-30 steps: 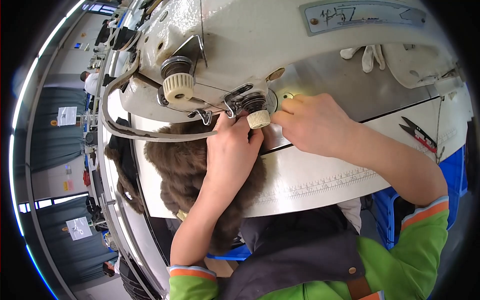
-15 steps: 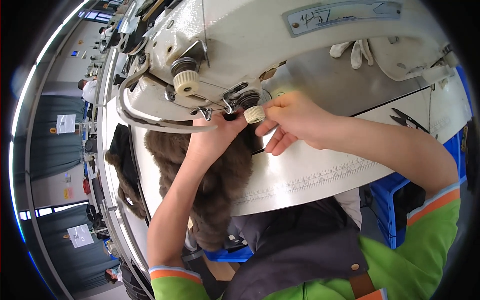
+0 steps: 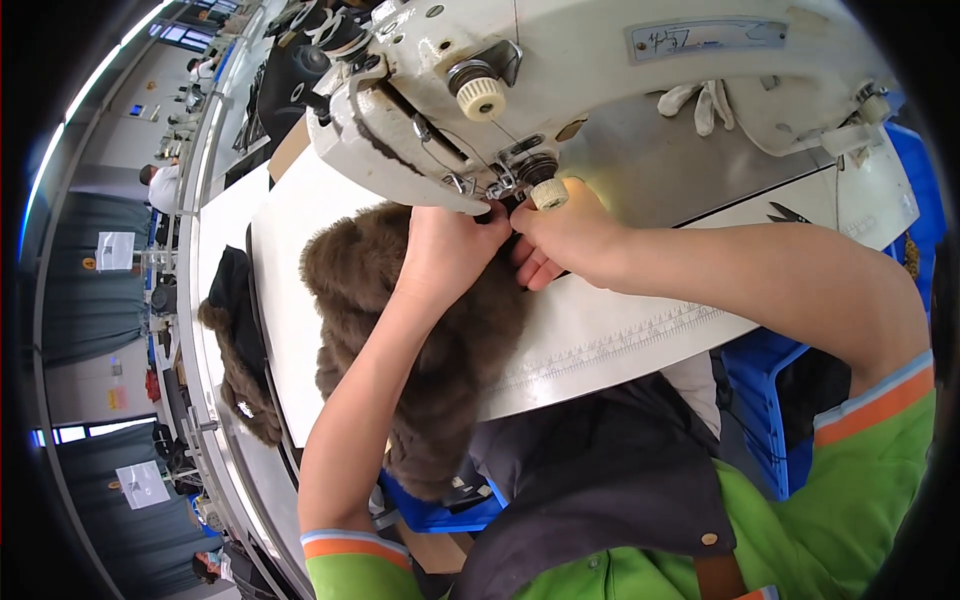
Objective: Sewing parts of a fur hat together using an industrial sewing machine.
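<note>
Meeting near the sewing machine [image 3: 590, 65] head, the left hand [image 3: 452, 250] and right hand [image 3: 575, 235] have partly hidden grips that cannot be determined. Brown fur [image 3: 452, 365] overhangs the tabletop's [image 3: 600, 352] near edge.

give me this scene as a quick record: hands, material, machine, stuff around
left hand: against brown furry fabric, fingertips under the machine head, grip unclear
right hand: fingertips close to the left's, partly behind a ribbed cream knob
material: bunched on the white table, hanging over its near edge
machine: glossy white sewing machine
right side: black pointed blades, partly hidden by the forearm
beyond hands: whitish cloth glove
</note>
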Available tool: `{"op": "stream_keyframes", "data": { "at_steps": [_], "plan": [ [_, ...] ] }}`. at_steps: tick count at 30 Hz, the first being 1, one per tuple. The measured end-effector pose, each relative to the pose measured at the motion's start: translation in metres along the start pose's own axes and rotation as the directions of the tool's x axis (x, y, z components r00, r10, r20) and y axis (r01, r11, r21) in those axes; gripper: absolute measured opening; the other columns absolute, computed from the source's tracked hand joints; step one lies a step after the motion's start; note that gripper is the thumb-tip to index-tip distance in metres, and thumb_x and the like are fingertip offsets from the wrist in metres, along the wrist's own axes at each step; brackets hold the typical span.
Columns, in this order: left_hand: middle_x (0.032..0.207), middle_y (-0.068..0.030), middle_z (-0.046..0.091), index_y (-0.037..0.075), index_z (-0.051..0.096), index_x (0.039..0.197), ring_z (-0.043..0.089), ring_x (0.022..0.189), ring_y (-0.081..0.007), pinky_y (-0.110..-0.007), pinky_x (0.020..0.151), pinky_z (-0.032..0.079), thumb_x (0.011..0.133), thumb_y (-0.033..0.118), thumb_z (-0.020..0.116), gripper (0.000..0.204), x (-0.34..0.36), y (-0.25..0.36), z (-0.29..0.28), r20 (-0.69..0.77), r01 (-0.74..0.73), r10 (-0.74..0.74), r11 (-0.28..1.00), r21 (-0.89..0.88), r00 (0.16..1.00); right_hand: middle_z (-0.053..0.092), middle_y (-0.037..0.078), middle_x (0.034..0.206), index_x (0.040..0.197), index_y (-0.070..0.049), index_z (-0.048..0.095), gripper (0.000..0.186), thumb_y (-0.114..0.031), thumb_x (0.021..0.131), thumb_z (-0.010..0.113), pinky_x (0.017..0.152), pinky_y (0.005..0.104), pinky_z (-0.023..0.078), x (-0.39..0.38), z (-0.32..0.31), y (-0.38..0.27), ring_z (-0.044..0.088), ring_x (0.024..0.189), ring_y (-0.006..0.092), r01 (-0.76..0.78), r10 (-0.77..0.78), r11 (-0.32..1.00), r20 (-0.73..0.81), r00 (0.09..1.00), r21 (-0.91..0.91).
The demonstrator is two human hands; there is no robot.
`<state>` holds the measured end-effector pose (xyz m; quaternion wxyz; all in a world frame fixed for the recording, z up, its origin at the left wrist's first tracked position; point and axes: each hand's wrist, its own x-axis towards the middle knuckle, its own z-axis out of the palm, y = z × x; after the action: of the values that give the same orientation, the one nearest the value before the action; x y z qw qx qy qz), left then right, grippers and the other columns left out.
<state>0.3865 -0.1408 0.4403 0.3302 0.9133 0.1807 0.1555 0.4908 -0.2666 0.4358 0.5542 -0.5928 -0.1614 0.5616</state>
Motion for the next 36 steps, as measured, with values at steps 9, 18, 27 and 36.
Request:
{"op": "stream_keyframes", "data": {
  "at_steps": [9,18,27,36],
  "plan": [
    [0.077,-0.0173,0.065,-0.002,0.064,0.086,0.062,0.071,-0.0337,-0.038,0.067,0.050,0.069,0.002,0.066,0.018,0.002,-0.001,-0.003,0.006,-0.001,0.000,0.989,0.149,1.000,0.064,0.019,0.094,0.113,0.010,0.053,0.034,-0.021,0.099,0.047,0.057,0.0323,0.059,-0.026,-0.027,0.012,0.068,0.064,0.0233,0.050,-0.049,0.998,0.026,0.998,-0.032],
    [0.077,-0.0109,0.069,-0.003,0.066,0.091,0.068,0.071,-0.0220,-0.033,0.068,0.053,0.069,0.001,0.068,0.022,0.003,0.004,-0.001,0.028,0.067,-0.067,0.998,-0.015,0.997,0.064,0.019,0.091,0.107,0.009,0.053,0.027,-0.016,0.096,0.052,0.052,0.0318,0.058,-0.003,-0.012,0.004,0.068,0.063,0.0246,0.003,-0.003,1.000,-0.021,1.000,-0.005],
    [0.074,-0.0145,0.067,-0.002,0.067,0.089,0.066,0.072,-0.0298,-0.037,0.069,0.053,0.071,0.002,0.067,0.018,-0.004,0.007,0.002,0.001,0.088,-0.088,0.995,0.042,0.996,0.064,0.015,0.076,0.094,0.006,0.057,0.022,-0.014,0.087,0.059,0.047,0.0300,0.055,0.005,-0.003,-0.001,0.065,0.056,0.0205,0.033,-0.043,0.985,-0.053,0.998,-0.168],
    [0.097,-0.0134,0.066,0.006,0.072,0.092,0.062,0.092,-0.0309,-0.041,0.091,0.045,0.077,0.013,0.069,0.017,-0.037,0.031,0.004,0.051,-0.246,0.274,0.745,0.620,0.960,0.063,0.011,0.068,0.081,0.004,0.059,0.020,-0.016,0.084,0.061,0.043,0.0280,0.052,0.004,-0.017,-0.005,0.063,0.051,0.0180,0.061,-0.064,0.951,-0.001,0.998,-0.302]
  ]
}}
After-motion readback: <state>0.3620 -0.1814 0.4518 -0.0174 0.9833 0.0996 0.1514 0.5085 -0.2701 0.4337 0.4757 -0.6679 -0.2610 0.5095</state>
